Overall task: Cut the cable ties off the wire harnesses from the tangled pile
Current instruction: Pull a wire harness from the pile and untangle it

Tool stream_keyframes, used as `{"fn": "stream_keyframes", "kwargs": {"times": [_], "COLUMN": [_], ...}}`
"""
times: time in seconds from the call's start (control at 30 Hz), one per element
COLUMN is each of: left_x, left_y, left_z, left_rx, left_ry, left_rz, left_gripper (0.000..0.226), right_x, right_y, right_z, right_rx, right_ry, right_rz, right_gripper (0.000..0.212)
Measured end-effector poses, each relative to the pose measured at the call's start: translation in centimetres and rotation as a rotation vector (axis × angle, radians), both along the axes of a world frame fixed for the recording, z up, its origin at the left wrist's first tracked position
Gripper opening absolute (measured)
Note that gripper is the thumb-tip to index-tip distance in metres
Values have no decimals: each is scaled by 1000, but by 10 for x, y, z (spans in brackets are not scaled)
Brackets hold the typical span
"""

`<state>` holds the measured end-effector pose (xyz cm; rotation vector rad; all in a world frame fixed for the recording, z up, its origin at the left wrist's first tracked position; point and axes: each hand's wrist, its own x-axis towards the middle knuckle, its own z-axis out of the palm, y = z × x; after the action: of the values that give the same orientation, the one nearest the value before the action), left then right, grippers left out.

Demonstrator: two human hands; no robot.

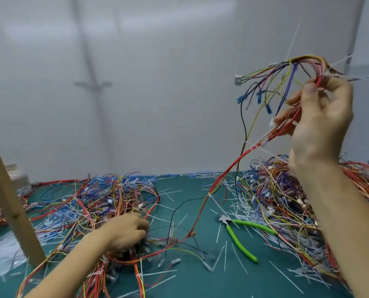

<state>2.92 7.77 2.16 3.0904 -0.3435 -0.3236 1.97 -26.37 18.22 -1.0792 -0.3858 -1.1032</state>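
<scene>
glossy green plastic cutter handles (242, 244); matt teal mat (192, 282); wooden post (9, 203).

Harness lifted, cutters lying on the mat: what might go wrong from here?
The harness in the right hand trails red wires into the pile the left hand grips; pulling higher may snag neighbours. Both hands are busy, so reaching the cutters means letting go of something.

Right hand (321, 117) holds wire harness (286, 82) aloft; left hand (127, 233) grips tangled pile (106, 203); green cutters (241, 239) on mat (200, 280).
</scene>
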Motion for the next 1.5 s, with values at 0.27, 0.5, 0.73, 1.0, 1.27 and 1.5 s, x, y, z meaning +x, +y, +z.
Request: {"fn": "stream_keyframes", "kwargs": {"times": [0.27,0.5,0.73,1.0,1.27,1.5], "left_x": [-2,24,-3,-37,34,56], "left_y": [25,-54,-156,-214,-191,-147], "left_z": [6,20,68,52,57,45], "left_rx": [124,237,-1504,-1699,-1931,-1768], "left_ry": [37,-387,-31,68,-271,-581], "left_rz": [365,422,143,185,779,1115], "left_gripper": [46,35,43,59,40,26], "right_x": [10,10,22,30,25,24], "right_y": [-8,14,12,8,36,40], "right_z": [13,3,18,34,-13,-75], "right_rx": [8,-4,29,72,94,-221], "right_ry": [4,67,103,54,253,402], "right_rz": [-31,82,143,139,409,452], "right_gripper": [6,10,5,9,5,4]}}
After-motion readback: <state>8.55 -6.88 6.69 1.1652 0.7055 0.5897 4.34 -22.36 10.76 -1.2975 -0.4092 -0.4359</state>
